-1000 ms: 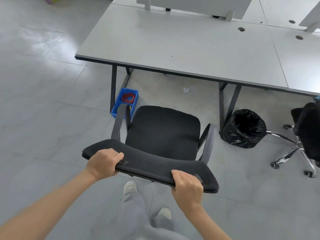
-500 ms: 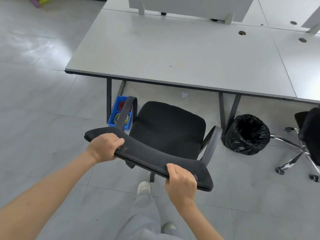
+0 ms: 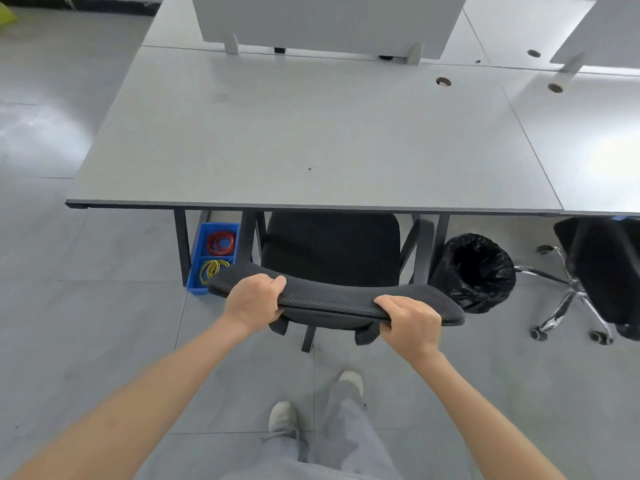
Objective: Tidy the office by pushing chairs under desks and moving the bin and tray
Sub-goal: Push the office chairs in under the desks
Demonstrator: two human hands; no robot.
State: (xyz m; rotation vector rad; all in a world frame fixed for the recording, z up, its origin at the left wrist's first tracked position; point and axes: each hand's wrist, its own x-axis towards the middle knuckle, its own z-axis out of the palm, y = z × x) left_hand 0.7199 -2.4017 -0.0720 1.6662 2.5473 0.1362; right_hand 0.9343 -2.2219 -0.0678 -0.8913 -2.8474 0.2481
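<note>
Left hand: the left hand curls its fingers over the top edge of the black mesh-backed office chair, at its left end, for steering.
Right hand: the right hand wraps the same edge at the chair's right end (an even two-handed push, likely).
Chair: seat partly under the grey rectangular desk.
Tray: the blue plastic tray, left of the chair, on the floor.
Bin: the black-bagged round bin, right of the chair, still to shift.

- Grey tiled floor beneath me, glare patch at far left.
- White partition panel stands along the far side.
</note>
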